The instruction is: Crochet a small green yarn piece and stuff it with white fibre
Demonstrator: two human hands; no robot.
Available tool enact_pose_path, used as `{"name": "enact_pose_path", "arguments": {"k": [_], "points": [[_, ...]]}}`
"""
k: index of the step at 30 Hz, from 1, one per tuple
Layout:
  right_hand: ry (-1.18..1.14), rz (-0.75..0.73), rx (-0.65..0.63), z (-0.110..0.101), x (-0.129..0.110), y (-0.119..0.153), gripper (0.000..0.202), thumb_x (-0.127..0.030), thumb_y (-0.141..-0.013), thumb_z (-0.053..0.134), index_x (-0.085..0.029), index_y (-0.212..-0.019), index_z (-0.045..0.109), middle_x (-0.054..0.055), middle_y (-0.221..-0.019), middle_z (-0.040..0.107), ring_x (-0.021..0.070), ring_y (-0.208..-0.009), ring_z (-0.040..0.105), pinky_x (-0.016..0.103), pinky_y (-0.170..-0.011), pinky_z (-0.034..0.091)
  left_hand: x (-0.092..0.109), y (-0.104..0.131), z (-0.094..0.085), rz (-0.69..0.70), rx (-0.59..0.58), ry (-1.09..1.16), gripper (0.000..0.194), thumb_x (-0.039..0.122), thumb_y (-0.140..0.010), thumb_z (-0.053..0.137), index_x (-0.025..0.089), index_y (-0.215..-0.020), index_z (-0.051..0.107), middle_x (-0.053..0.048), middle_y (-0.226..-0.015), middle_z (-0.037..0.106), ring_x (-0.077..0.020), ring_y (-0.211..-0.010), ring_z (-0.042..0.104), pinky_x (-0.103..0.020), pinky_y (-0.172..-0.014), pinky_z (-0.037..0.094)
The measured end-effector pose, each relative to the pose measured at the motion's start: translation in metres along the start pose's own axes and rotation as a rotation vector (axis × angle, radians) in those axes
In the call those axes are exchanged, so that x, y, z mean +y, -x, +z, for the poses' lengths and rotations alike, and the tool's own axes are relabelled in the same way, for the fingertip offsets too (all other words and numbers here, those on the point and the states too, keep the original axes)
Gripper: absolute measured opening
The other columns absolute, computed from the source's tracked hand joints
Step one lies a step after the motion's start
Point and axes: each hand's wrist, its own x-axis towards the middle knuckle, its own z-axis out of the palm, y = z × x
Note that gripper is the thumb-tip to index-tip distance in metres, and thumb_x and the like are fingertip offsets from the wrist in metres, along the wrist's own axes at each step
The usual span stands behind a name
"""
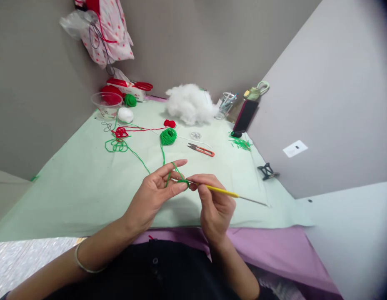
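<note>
Between thumb and fingers, my left hand (156,187) pinches a small piece of green crochet work (182,181), with green yarn looped over its raised index finger. My right hand (216,204) grips a crochet hook (221,191) with a yellow handle, its tip at the green work and its thin metal rear end pointing right. A strand runs from my left hand up to a ball of green yarn (168,136). Thread snips (201,150) with orange handles lie just beyond my hands. The hook's very tip is partly hidden by fingers and yarn.
White stuffing (191,104) is heaped at the back. A clear plastic tub (107,104), a tissue box (127,89) and loose red yarn (121,133) are on the left. Green yarn scraps (241,143), a phone (246,116) and a black stand (268,171) sit along the right wall.
</note>
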Motion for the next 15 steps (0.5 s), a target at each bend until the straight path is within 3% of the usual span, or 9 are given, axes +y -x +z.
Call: {"name": "enact_pose_path", "arguments": {"k": [3,5,8,11,15], "points": [[0.242,-0.215,0.011,0.001,0.006,0.007,0.038,-0.009,-0.093,0.066,-0.033,-0.121,0.074,0.006,-0.107,0.075,0.0202,-0.095,0.071,0.036,-0.077,0.060,-0.003,-0.001,0.000,-0.076,0.014,0.076,0.049,0.024,-0.078,0.087,0.024,-0.126,0.074,0.001,-0.087,0.069,-0.0096,-0.082,0.061,-0.021,-0.082,0.046],[0.300,-0.289,0.020,-0.001,0.008,0.008,0.040,-0.009,-0.092,0.067,-0.033,-0.123,0.074,0.007,-0.110,0.075,0.0214,-0.096,0.071,0.037,-0.077,0.060,-0.003,-0.003,-0.002,-0.198,-0.017,0.152,0.045,0.027,-0.080,0.086,0.020,-0.123,0.076,0.004,-0.072,0.061,-0.0047,-0.063,0.050,-0.020,-0.078,0.047],[0.106,-0.086,0.077,-0.004,0.006,0.001,0.026,-0.014,-0.098,0.059,-0.028,-0.111,0.076,0.006,-0.095,0.074,0.0188,-0.083,0.070,0.036,-0.072,0.058,0.000,-0.006,-0.005,-0.264,-0.022,0.210,0.036,0.023,-0.083,0.083,0.017,-0.118,0.078,0.012,-0.054,0.037,-0.0019,-0.048,0.024,-0.022,-0.081,0.050],[-0.148,0.136,0.095,-0.004,0.003,-0.007,0.019,-0.024,-0.101,0.057,-0.024,-0.099,0.076,0.004,-0.086,0.071,0.0151,-0.070,0.063,0.033,-0.066,0.054,0.004,-0.006,-0.004,-0.168,0.021,0.136,0.038,0.021,-0.081,0.083,0.021,-0.119,0.078,0.006,-0.067,0.053,-0.0039,-0.054,0.033,-0.019,-0.070,0.046],[-0.199,0.171,0.015,-0.002,0.003,-0.009,0.016,-0.025,-0.099,0.062,-0.025,-0.100,0.078,0.004,-0.092,0.075,0.0144,-0.075,0.063,0.030,-0.068,0.054,0.004,-0.002,-0.001,-0.058,0.050,-0.030,0.042,0.027,-0.079,0.085,0.025,-0.121,0.078,0.001,-0.084,0.063,-0.0077,-0.067,0.044,-0.021,-0.056,0.032]]}}
